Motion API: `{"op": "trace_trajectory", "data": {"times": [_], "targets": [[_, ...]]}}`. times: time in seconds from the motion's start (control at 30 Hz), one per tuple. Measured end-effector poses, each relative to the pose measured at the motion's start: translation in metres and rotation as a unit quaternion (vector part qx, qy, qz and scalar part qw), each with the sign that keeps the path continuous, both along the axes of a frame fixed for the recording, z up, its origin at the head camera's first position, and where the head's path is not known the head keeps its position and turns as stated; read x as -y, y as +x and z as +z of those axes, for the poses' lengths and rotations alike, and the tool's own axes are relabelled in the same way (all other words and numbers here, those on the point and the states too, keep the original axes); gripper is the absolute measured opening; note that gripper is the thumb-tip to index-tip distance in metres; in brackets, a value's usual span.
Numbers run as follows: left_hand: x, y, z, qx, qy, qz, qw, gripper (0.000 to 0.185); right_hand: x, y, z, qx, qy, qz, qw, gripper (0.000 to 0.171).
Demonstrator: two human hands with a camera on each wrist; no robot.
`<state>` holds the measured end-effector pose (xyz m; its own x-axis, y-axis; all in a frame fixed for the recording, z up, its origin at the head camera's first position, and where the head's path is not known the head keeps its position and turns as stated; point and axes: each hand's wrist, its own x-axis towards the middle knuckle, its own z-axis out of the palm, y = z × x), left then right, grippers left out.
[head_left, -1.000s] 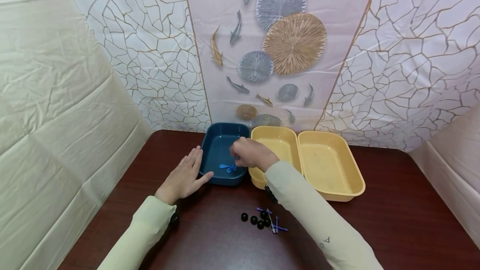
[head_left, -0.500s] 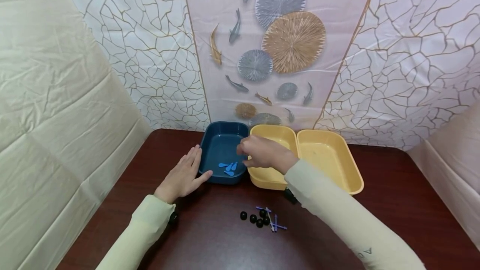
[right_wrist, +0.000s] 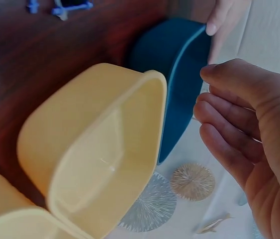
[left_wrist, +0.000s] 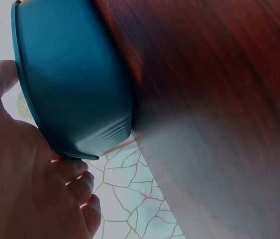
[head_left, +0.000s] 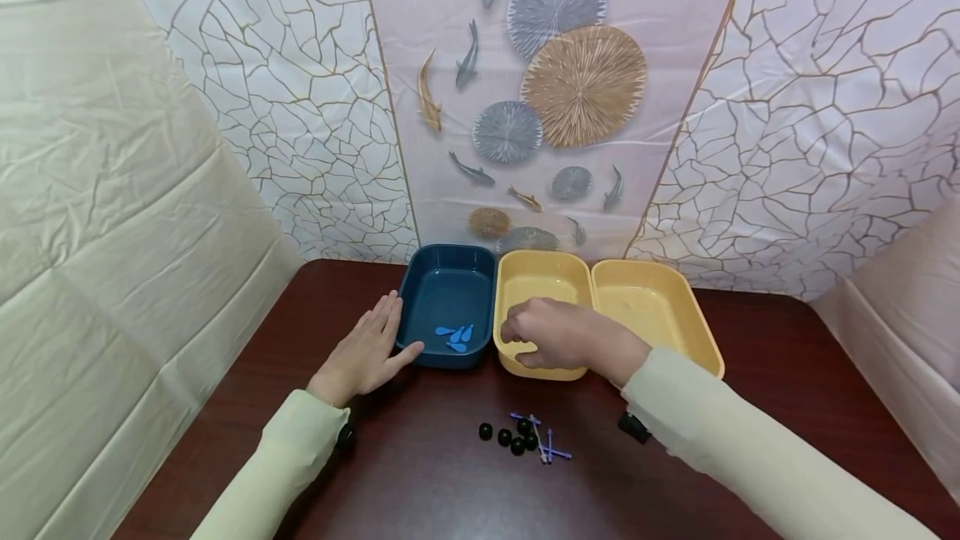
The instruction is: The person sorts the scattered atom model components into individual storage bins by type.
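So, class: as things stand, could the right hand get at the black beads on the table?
Probably yes. The right hand hovers empty over the near yellow tray, and the black beads lie on bare table just in front of it, beside some purple sticks, with nothing between.

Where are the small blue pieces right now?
Head view: the small blue pieces lie inside the dark blue tray, near its front edge, between the left hand and right hand.

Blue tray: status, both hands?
Left hand flat against dark blue plastic tray, open. Right hand empty, loosely curled over middle yellow plastic tray. Light blue pieces in blue tray. Nothing blocking.
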<state>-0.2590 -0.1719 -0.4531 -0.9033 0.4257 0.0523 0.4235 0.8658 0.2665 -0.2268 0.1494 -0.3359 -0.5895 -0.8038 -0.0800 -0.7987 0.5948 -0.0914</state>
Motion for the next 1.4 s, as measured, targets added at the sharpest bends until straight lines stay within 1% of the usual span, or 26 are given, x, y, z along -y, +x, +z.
{"op": "trace_trajectory", "data": {"times": [0.27,0.43,0.57,0.77,0.87,1.03,1.27,1.4], "targets": [[0.0,0.0,0.0,0.004,0.001,0.0,1.0,0.093,-0.014,0.018,-0.011,0.021,0.006,-0.016,1.0,0.023],[0.0,0.0,-0.001,0.0,0.004,0.0,1.0,0.093,-0.024,0.03,-0.019,0.027,-0.006,-0.004,1.0,0.02],[-0.001,0.0,0.001,0.001,0.001,0.0,1.0,0.093,-0.034,0.039,-0.03,0.03,-0.011,0.009,0.999,0.019],[-0.001,-0.001,0.0,0.002,-0.003,0.002,1.0,0.093,-0.049,0.05,-0.05,0.041,-0.012,0.002,0.999,0.019],[-0.001,0.0,0.001,0.002,-0.002,0.002,1.0,0.093,-0.055,0.052,-0.059,0.038,-0.025,0.003,0.999,0.018],[-0.001,0.001,0.0,0.0,0.0,0.003,1.0,0.093,-0.059,0.051,-0.075,0.035,-0.056,-0.002,0.998,0.014],[-0.001,0.0,-0.001,0.0,-0.001,0.003,1.0,0.093,-0.056,0.048,-0.092,0.041,-0.101,-0.013,0.994,0.008],[-0.001,0.0,0.0,-0.001,0.0,0.002,1.0,0.093,-0.052,0.046,-0.1,0.042,-0.112,-0.023,0.993,0.007]]}}
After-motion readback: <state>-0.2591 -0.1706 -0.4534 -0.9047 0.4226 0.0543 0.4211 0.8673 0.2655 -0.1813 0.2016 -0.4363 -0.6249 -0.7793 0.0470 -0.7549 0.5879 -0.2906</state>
